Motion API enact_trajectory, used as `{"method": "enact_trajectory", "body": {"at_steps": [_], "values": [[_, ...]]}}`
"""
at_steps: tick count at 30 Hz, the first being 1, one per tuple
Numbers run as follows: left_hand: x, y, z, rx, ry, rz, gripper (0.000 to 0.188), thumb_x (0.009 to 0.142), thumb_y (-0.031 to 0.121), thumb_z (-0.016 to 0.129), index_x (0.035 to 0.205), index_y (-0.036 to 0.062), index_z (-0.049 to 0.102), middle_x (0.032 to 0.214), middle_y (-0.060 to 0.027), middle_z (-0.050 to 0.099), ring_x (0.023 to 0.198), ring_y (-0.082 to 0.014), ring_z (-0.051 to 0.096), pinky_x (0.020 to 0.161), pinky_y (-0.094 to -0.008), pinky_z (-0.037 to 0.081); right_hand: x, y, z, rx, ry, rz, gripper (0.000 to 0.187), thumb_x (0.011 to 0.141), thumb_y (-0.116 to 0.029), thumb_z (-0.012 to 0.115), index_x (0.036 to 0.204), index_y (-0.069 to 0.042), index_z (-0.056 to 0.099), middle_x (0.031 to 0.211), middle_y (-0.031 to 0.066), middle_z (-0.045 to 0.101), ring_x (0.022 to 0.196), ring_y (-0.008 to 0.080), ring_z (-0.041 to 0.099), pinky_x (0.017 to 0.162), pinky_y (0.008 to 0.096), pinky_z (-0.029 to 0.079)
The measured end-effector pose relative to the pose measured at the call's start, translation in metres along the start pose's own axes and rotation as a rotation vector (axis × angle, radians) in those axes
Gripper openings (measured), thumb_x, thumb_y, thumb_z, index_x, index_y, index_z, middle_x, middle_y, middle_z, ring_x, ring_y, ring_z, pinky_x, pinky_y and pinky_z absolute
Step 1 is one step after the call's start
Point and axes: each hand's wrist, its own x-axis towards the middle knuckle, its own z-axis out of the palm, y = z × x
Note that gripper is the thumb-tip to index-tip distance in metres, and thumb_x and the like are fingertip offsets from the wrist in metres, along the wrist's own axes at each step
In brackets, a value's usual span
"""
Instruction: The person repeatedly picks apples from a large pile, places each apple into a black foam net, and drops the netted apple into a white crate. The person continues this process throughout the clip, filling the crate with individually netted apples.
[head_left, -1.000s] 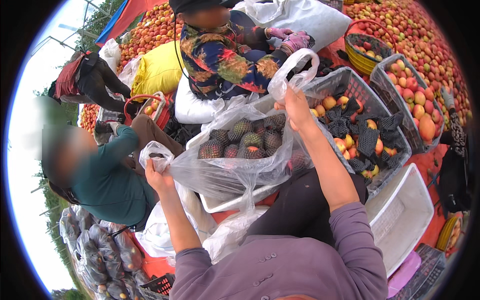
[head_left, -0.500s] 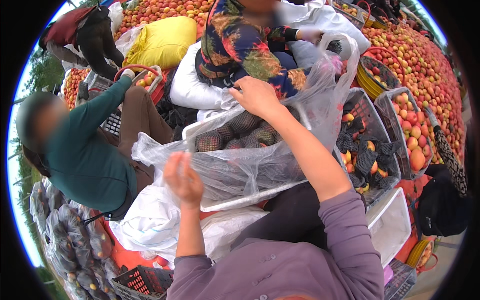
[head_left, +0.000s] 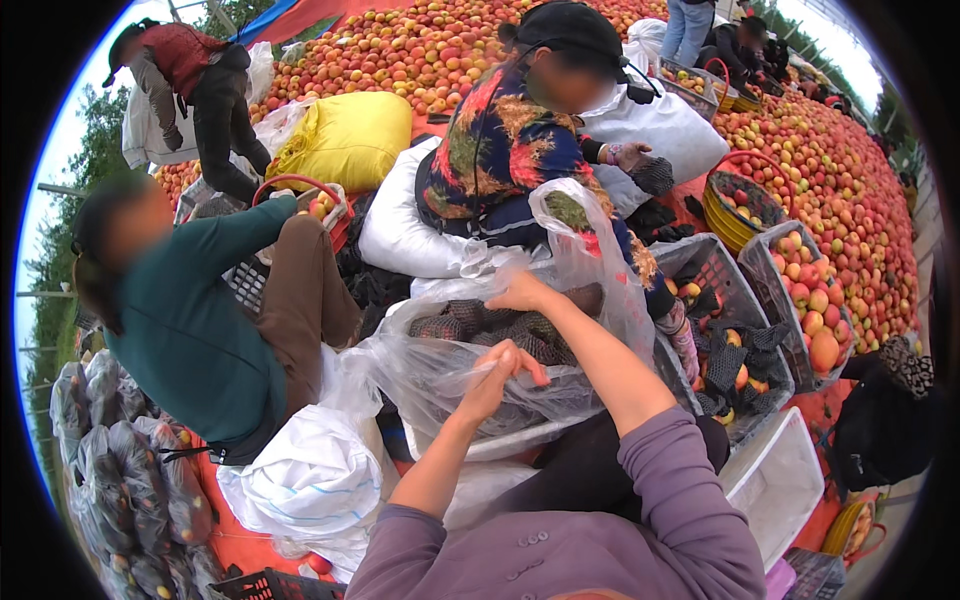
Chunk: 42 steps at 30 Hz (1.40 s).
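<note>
A large clear plastic bag (head_left: 440, 365) lies over a white crate (head_left: 470, 440) in front of me, with net-wrapped fruit (head_left: 500, 325) inside it. My left hand (head_left: 497, 372) pinches the near side of the bag's plastic, fingers closed on it. My right hand (head_left: 523, 292) reaches further in and grips the far edge of the bag, whose loose top (head_left: 585, 230) stands up beyond it. Both forearms in purple sleeves come in from the lower edge.
A person in a green top (head_left: 190, 320) sits at left, one in a patterned top (head_left: 510, 150) faces me. Grey crates of fruit (head_left: 800, 300) and an empty white crate (head_left: 790, 480) stand at right. White sacks (head_left: 300, 480), a yellow sack (head_left: 345, 135) and fruit heaps (head_left: 850, 170) surround us.
My view has tipped upward. My left hand moved right and up onto the bag's near side. My right hand came down and toward me, lowering the bag's raised edge.
</note>
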Motion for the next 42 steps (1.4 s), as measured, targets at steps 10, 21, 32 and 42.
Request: {"method": "enact_trajectory", "body": {"at_steps": [10, 21, 32, 42], "values": [[0.020, 0.018, -0.064, 0.340, 0.458, -0.094, 0.076, 0.075, 0.008, 0.069, 0.137, 0.0061, 0.026, 0.071, 0.0025, 0.038, 0.062, -0.0094, 0.040, 0.056, -0.0227, 0.035, -0.063, -0.096, -0.034, 0.278, 0.158, -0.333, 0.029, 0.092, -0.024, 0.047, 0.073, -0.003, 0.054, 0.069, 0.0106, 0.054, 0.070, 0.0273, 0.051, 0.067, 0.0396, 0.040], [0.019, -0.020, -0.060, 0.441, 0.105, -0.081, 0.031, 0.087, 0.026, 0.055, 0.108, 0.0038, 0.057, 0.094, -0.0111, 0.064, 0.079, -0.0241, 0.063, 0.072, -0.0288, 0.046, -0.132, -0.123, -0.032, -0.331, 0.147, -0.406, 0.019, 0.079, -0.017, 0.057, 0.091, -0.003, 0.055, 0.107, 0.0117, 0.057, 0.096, 0.0288, 0.057, 0.076, 0.0395, 0.046], [0.012, 0.010, -0.075, 0.005, 0.058, -0.361, 0.037, 0.095, 0.039, 0.043, 0.105, 0.0060, 0.054, 0.094, -0.0055, 0.060, 0.069, -0.0084, 0.053, 0.051, -0.0180, 0.032, -0.144, -0.073, -0.038, -0.201, 0.245, -0.266, 0.021, 0.087, -0.017, 0.049, 0.106, -0.009, 0.052, 0.098, 0.0171, 0.059, 0.084, 0.0346, 0.061, 0.067, 0.0448, 0.048], [0.025, 0.021, -0.066, -0.382, 0.187, -0.321, 0.036, 0.098, 0.028, 0.039, 0.104, -0.0014, 0.058, 0.090, -0.0122, 0.061, 0.070, -0.0142, 0.053, 0.062, -0.0263, 0.044, -0.128, -0.078, -0.029, -0.428, 0.242, -0.250, 0.018, 0.083, -0.015, 0.051, 0.074, -0.003, 0.061, 0.074, 0.0124, 0.062, 0.075, 0.0311, 0.062, 0.062, 0.0414, 0.050]]}}
